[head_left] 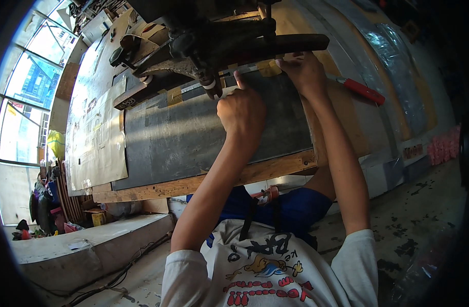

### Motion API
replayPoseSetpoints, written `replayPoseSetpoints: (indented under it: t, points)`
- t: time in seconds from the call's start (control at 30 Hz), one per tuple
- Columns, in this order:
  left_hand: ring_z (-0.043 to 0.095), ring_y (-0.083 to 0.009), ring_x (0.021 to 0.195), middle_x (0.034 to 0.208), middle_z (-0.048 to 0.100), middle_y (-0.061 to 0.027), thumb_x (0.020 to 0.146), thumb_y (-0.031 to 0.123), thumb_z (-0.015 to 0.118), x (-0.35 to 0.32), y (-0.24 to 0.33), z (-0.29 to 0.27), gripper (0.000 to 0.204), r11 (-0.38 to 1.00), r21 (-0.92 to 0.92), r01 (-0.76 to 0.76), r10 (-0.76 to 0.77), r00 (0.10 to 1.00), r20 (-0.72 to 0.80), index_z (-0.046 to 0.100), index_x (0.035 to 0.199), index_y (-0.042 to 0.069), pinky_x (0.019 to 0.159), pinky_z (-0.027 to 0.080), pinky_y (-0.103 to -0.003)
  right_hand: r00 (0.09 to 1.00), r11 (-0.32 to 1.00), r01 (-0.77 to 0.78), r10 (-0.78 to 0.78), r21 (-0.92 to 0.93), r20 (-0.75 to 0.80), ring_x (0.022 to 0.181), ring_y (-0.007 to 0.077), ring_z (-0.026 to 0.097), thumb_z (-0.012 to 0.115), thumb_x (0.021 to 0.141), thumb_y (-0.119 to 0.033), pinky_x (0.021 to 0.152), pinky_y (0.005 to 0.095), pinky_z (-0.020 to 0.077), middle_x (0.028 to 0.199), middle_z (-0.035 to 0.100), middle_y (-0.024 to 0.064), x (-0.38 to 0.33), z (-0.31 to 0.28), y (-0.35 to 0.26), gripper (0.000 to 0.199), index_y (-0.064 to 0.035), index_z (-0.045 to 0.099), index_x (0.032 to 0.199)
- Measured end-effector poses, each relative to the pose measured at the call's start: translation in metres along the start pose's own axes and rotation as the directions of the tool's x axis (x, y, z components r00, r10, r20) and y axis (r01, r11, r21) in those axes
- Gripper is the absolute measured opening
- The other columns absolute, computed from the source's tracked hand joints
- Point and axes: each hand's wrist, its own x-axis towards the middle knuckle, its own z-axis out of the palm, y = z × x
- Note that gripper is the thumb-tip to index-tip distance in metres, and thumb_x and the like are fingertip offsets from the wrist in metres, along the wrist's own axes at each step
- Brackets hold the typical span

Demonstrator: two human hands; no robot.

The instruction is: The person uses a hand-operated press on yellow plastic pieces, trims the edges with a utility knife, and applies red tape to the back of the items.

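My left hand (242, 110) lies over the upper part of a dark flat board (193, 138). Its index finger is stretched forward to the board's far taped edge, while the other fingers curl in; I see nothing in it. My right hand (306, 77) is at the board's far right corner, thumb apart from the fingers, whose tips are partly hidden by a dark curved metal bar (296, 42). This bar belongs to a heavy dark machine (186, 43) over the board. A pale-collared, pronged metal tip (211, 88) on the machine points down just left of my left hand.
A red-handled tool (365, 91) lies right of my right forearm. The wooden table edge (209, 187) runs in front of me. A pale sheet (96, 140) covers the table's left side. Clear plastic (398, 77) lies at right. Cables (116, 273) run along the low ledge.
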Motion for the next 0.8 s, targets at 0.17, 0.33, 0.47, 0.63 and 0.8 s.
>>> replayPoseSetpoints:
  t: [0.17,0.33,0.47,0.63,0.8]
  points:
    - [0.066,-0.0213,0.051,0.063,0.066,-0.0057,0.093,0.028,0.052,0.000,0.000,-0.002,0.059,1.000,0.008,-0.028,0.028,1.000,-0.002,0.048,0.143,-0.002,0.044,0.049,-0.038,0.998,0.999,0.004,-0.007,0.044,0.065,0.096,0.0301,0.071,0.078,0.081,-0.034,0.085,0.0406,0.0543,0.096,0.074,0.0147,-0.003,-0.005,-0.003,0.045,-0.0004,0.063,0.107]
    - [0.066,-0.0202,0.052,0.064,0.067,-0.0051,0.091,0.023,0.051,0.001,0.000,-0.005,0.062,0.999,0.014,-0.040,0.039,0.998,0.057,0.043,0.145,-0.006,0.047,0.050,-0.037,0.992,0.996,0.077,-0.081,0.044,0.099,0.087,0.0321,0.072,0.073,0.086,-0.023,0.077,0.0398,0.0552,0.087,0.073,0.0158,-0.016,-0.023,-0.013,0.027,-0.0008,0.068,0.100]
    - [0.067,-0.0204,0.053,0.065,0.067,-0.0052,0.090,0.023,0.052,0.000,0.000,-0.005,0.063,0.998,0.028,-0.051,0.049,0.997,0.062,0.043,0.145,-0.007,0.046,0.050,-0.036,0.917,0.931,0.364,-0.358,-0.006,0.174,0.077,0.0337,0.071,0.070,0.089,-0.021,0.071,0.0414,0.0557,0.076,0.071,0.0175,-0.029,-0.030,-0.024,0.017,-0.0065,0.074,0.097]
    - [0.067,-0.0205,0.051,0.063,0.067,-0.0057,0.088,0.024,0.054,0.000,-0.001,-0.003,0.065,0.999,-0.023,-0.046,0.047,0.999,0.026,0.043,0.143,-0.010,0.046,0.050,-0.037,0.869,0.866,0.463,-0.401,-0.188,0.291,0.068,0.0344,0.070,0.064,0.093,-0.031,0.065,0.0447,0.0558,0.069,0.069,0.0159,-0.038,-0.022,-0.037,0.026,-0.0143,0.073,0.111]
    - [0.067,-0.0214,0.052,0.062,0.067,-0.0071,0.089,0.024,0.054,-0.001,-0.001,0.000,0.063,0.995,-0.090,-0.037,0.034,0.999,-0.032,0.045,0.141,-0.010,0.046,0.050,-0.037,0.829,0.786,0.540,-0.437,-0.300,0.348,0.065,0.0345,0.069,0.061,0.095,-0.035,0.062,0.0461,0.0558,0.066,0.067,0.0158,-0.037,-0.017,-0.040,0.033,-0.0170,0.069,0.122]
